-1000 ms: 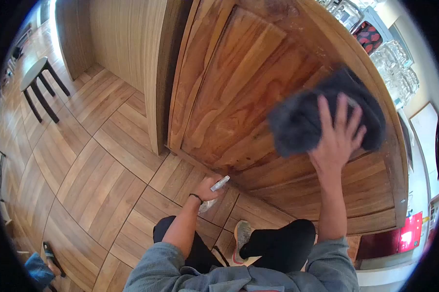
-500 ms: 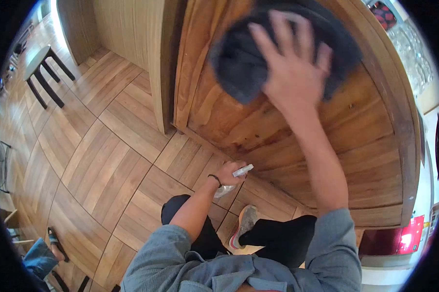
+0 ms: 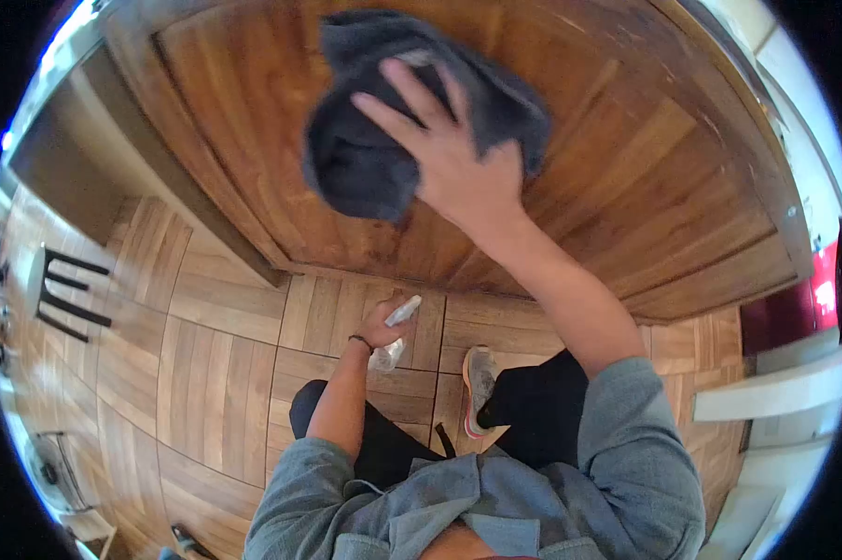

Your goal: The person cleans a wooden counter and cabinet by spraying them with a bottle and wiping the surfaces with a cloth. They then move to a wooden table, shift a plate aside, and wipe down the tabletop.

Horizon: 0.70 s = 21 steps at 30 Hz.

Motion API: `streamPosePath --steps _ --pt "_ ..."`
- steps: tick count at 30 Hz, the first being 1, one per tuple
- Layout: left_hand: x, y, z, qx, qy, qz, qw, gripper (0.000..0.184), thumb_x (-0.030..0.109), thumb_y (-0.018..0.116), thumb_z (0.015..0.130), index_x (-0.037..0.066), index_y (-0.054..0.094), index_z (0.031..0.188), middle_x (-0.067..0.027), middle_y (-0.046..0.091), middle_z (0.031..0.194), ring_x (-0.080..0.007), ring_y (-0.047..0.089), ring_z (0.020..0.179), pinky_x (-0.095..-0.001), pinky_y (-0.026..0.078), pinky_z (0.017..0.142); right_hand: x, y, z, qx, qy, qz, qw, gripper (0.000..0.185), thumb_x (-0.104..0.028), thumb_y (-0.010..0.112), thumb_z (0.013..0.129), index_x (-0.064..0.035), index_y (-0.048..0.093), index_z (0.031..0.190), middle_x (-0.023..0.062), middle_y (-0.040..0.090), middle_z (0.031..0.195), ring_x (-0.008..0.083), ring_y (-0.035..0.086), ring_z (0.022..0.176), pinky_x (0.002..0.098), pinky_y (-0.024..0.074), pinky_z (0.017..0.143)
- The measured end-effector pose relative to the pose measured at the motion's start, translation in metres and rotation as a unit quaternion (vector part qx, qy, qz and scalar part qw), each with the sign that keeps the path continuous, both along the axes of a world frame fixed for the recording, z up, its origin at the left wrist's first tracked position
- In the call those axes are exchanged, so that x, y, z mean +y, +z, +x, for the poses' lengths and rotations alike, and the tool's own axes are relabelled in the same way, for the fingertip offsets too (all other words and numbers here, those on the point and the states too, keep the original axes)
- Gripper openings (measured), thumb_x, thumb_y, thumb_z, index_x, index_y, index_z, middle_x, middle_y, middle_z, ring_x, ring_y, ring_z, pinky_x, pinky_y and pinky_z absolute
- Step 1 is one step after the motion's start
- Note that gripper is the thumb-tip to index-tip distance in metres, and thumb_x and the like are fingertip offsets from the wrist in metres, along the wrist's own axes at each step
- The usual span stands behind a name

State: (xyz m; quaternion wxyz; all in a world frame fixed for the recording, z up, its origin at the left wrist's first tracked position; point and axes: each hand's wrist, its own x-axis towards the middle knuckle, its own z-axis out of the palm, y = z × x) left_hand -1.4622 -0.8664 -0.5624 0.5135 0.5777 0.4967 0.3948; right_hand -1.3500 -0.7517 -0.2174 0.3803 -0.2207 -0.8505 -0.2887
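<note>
My right hand (image 3: 463,168) lies with its fingers spread over a dark grey cloth (image 3: 360,177), pressing it against a brown wooden panel (image 3: 617,177). The cloth is bunched and folded around the fingers, with part of it hidden under the palm. Lower down, near the panel's bottom edge, my left hand (image 3: 381,322) is closed around a clear spray bottle (image 3: 388,355) with a white spray head (image 3: 403,310). The bottle is held above the tiled floor, partly covered by the fingers.
A wooden partition (image 3: 150,177) adjoins the panel on the left. A stool with dark legs (image 3: 76,289) stands farther left on the wood-patterned floor (image 3: 211,373). My shoe (image 3: 480,383) is close to the panel. A dark red glossy object (image 3: 783,313) is at the right.
The view has turned. My right hand and the cloth have moved left along the panel. My left hand still holds the spray bottle, low near the panel's base.
</note>
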Motion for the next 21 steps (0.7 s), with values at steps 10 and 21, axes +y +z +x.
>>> streamPosePath --steps 10,21 --pt "-0.030 0.017 -0.008 -0.004 0.024 -0.019 1.000 0.019 0.006 0.063 0.081 0.003 0.060 0.100 -0.0052 0.060 0.086 -0.0175 0.060 0.080 -0.0306 0.050 0.073 -0.008 -0.026 0.114 -0.025 -0.170 0.022 0.985 0.061 -0.028 0.064 0.082 -0.0414 0.050 0.140 -0.0016 0.041 0.153 0.0350 0.049 0.120 0.0380 0.0453 0.103" --pt "-0.071 0.040 -0.012 0.131 0.172 0.047 0.975 0.030 0.016 0.063 0.079 0.002 0.060 0.106 -0.0156 0.063 0.094 -0.0312 0.064 0.089 -0.0379 0.050 0.079 0.061 -0.111 -0.081 -0.078 0.105 0.027 0.991 0.055 -0.023 0.058 0.084 -0.0348 0.054 0.138 -0.0008 0.040 0.154 0.0240 0.050 0.130 0.0423 0.0422 0.106"
